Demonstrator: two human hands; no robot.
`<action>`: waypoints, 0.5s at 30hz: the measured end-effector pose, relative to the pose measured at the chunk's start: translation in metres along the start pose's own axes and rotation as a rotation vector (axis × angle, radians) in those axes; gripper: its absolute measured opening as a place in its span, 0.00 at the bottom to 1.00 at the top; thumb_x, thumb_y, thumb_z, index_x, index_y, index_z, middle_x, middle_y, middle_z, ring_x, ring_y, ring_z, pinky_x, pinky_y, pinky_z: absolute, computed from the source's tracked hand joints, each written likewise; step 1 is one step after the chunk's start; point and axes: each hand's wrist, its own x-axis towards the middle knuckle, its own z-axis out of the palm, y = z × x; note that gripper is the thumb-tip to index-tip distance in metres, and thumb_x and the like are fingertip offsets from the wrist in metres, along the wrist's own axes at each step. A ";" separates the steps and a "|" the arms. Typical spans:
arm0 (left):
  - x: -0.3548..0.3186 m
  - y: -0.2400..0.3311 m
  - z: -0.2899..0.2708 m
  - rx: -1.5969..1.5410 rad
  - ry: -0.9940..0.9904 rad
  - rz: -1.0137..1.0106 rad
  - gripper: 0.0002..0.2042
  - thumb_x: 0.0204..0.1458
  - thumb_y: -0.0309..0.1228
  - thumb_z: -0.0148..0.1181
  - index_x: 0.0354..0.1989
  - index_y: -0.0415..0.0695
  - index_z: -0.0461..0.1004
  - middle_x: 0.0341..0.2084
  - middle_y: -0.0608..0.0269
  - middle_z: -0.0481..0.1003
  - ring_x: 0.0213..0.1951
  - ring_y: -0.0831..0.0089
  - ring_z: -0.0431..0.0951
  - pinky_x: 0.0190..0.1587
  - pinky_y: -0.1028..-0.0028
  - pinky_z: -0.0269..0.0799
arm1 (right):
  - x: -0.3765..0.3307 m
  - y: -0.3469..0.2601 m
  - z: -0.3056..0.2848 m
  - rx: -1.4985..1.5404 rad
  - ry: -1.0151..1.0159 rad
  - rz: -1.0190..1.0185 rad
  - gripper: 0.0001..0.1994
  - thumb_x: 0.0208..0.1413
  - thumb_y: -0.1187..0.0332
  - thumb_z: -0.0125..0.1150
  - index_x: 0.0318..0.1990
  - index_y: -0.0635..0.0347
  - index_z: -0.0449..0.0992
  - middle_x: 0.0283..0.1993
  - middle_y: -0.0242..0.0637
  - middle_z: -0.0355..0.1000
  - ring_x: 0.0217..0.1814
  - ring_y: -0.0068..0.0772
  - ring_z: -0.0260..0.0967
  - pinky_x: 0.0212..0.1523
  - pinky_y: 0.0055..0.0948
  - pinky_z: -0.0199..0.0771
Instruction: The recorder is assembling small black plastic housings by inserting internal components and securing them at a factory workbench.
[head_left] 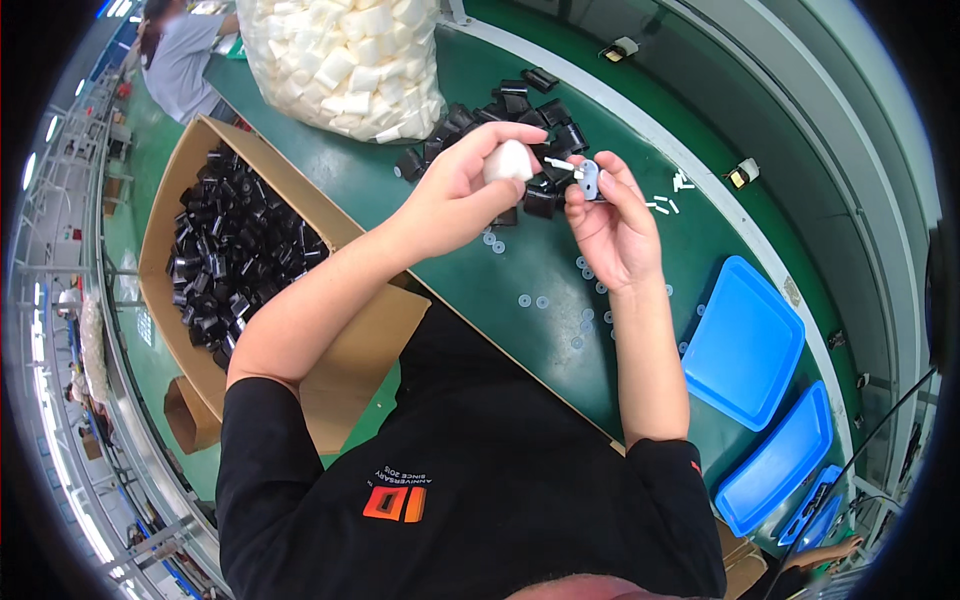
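Both hands were up over the green desk [480, 290]: left hand [465, 190] closed round a white foam block [507, 160], right hand [612, 225] pinching a small grey disc with white pin [585, 178], just beside the black plastic parts pile [500, 125].

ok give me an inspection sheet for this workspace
surface: green belt table
job's things: left hand holds a white foam block; right hand pinches a small grey disc part
clutter: black plastic housings heaped, small grey washers, white pins
grippers: both hands closed on parts
cables: nothing seen
surroundings: cardboard box of black parts, clear bag of white foam blocks, blue plastic trays, another person
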 end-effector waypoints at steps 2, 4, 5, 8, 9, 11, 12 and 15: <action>-0.002 -0.003 -0.001 -0.118 0.086 -0.003 0.20 0.56 0.21 0.53 0.59 0.42 0.66 0.42 0.69 0.71 0.43 0.84 0.70 0.46 0.82 0.67 | 0.000 0.008 0.002 0.067 0.040 0.001 0.10 0.62 0.75 0.55 0.50 0.59 0.71 0.50 0.50 0.74 0.41 0.39 0.79 0.41 0.32 0.83; -0.002 -0.003 -0.003 -0.194 0.152 0.049 0.19 0.54 0.19 0.55 0.55 0.42 0.67 0.40 0.70 0.70 0.40 0.86 0.69 0.43 0.84 0.66 | 0.000 0.011 0.006 0.032 0.069 -0.015 0.10 0.62 0.75 0.55 0.50 0.59 0.71 0.49 0.49 0.75 0.41 0.39 0.79 0.41 0.32 0.83; -0.002 -0.002 -0.003 -0.157 0.183 0.065 0.18 0.53 0.19 0.57 0.54 0.42 0.67 0.39 0.70 0.70 0.38 0.87 0.69 0.41 0.84 0.66 | -0.001 0.012 0.009 -0.013 0.094 -0.023 0.09 0.62 0.74 0.55 0.50 0.59 0.71 0.49 0.48 0.75 0.41 0.39 0.79 0.41 0.32 0.84; 0.001 -0.001 -0.003 -0.066 0.194 0.080 0.18 0.52 0.18 0.62 0.50 0.42 0.67 0.38 0.70 0.71 0.35 0.87 0.69 0.37 0.85 0.66 | -0.004 0.011 0.018 -0.076 0.115 -0.030 0.09 0.63 0.74 0.56 0.49 0.59 0.71 0.49 0.47 0.75 0.40 0.39 0.79 0.41 0.31 0.83; 0.002 -0.001 -0.003 -0.018 0.177 0.087 0.17 0.51 0.18 0.64 0.48 0.42 0.67 0.38 0.69 0.72 0.34 0.87 0.69 0.36 0.85 0.67 | -0.005 0.012 0.020 -0.104 0.120 -0.037 0.09 0.62 0.73 0.56 0.49 0.60 0.71 0.49 0.47 0.75 0.40 0.38 0.79 0.41 0.31 0.83; 0.004 -0.001 -0.002 -0.037 0.171 0.094 0.15 0.51 0.18 0.64 0.45 0.42 0.67 0.38 0.67 0.74 0.35 0.86 0.70 0.38 0.84 0.68 | -0.006 0.012 0.020 -0.123 0.124 -0.045 0.09 0.62 0.73 0.57 0.48 0.60 0.71 0.49 0.46 0.75 0.40 0.38 0.79 0.42 0.31 0.83; 0.005 -0.002 -0.001 -0.060 0.170 0.109 0.14 0.52 0.18 0.65 0.43 0.42 0.67 0.39 0.66 0.75 0.37 0.85 0.72 0.39 0.83 0.70 | -0.006 0.013 0.021 -0.151 0.123 -0.050 0.09 0.62 0.73 0.57 0.48 0.61 0.72 0.48 0.46 0.75 0.41 0.38 0.79 0.42 0.31 0.83; 0.006 -0.005 0.003 -0.090 0.181 0.135 0.12 0.53 0.17 0.63 0.41 0.42 0.67 0.41 0.62 0.77 0.42 0.82 0.75 0.44 0.80 0.73 | -0.007 0.014 0.023 -0.174 0.124 -0.048 0.09 0.62 0.73 0.57 0.48 0.61 0.72 0.48 0.45 0.75 0.41 0.37 0.79 0.42 0.31 0.83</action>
